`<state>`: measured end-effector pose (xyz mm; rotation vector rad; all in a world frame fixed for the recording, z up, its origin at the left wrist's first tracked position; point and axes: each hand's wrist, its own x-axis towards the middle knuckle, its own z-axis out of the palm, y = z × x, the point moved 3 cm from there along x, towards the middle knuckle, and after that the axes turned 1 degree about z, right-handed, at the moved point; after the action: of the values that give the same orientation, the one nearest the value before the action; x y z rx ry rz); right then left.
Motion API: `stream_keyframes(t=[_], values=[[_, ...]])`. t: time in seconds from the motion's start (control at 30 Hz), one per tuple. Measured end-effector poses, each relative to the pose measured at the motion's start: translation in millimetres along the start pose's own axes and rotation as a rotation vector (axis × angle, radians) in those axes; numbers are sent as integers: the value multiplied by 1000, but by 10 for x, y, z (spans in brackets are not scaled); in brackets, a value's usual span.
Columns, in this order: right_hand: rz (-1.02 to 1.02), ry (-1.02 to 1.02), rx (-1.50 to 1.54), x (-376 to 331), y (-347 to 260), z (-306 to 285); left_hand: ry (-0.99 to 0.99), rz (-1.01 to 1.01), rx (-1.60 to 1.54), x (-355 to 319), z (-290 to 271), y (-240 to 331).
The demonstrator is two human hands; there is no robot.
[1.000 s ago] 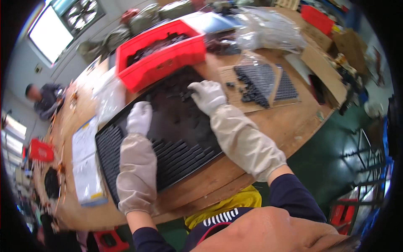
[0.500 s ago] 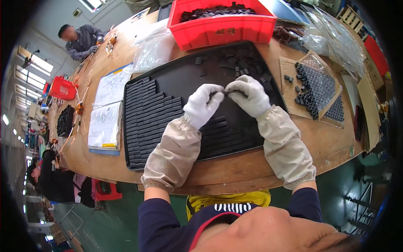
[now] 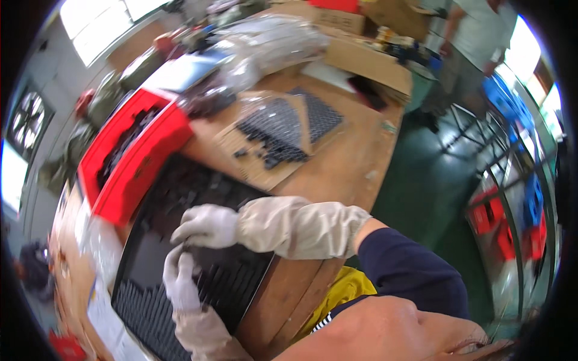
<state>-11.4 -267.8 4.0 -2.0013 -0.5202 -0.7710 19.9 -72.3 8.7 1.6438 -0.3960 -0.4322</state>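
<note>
Both hands wear white gloves, with beige sleeve covers on the forearms, and meet above a black tray point(image 3: 146, 253). My left hand point(image 3: 180, 281) is closed in a pinch, its fingertips close to those of my right hand point(image 3: 208, 227), which pinches too. Whatever sits between the fingertips is dark, small and blurred. Rows of narrow black pieces point(image 3: 141, 307) fill the near-left part of the tray, below the left hand. Loose black pieces point(image 3: 186, 186) lie blurred at its far end, beyond the right hand.
A red bin point(image 3: 147, 165) of black pieces stands beyond the tray. Short black tubes point(image 3: 277, 129) lie on cardboard, partly under clear plastic, near plastic bags point(image 3: 271, 45). Papers point(image 3: 114, 325) lie left of the tray. One person point(image 3: 475, 42) stands far right; another point(image 3: 36, 271) is at left.
The view has swung to the right, so the tray and hands now appear farther left and turned. My hands stay close together over the tray, both pinching.
</note>
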Motion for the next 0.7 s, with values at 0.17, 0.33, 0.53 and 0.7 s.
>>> stream_keyframes(t=[0.17, 0.33, 0.53, 0.7], values=[[423, -75, 266, -33, -112, -23, -27, 33, 49, 15, -84, -17], [217, -88, 274, 6, -82, 54, -40, 76, 102, 22, -35, 12], [419, -81, 264, 8, -114, 41, -90, 18, -50, 54, -32, -46], [63, -39, 90, -9, -167, 15, -113, -10, -180, 45, -83, -92]])
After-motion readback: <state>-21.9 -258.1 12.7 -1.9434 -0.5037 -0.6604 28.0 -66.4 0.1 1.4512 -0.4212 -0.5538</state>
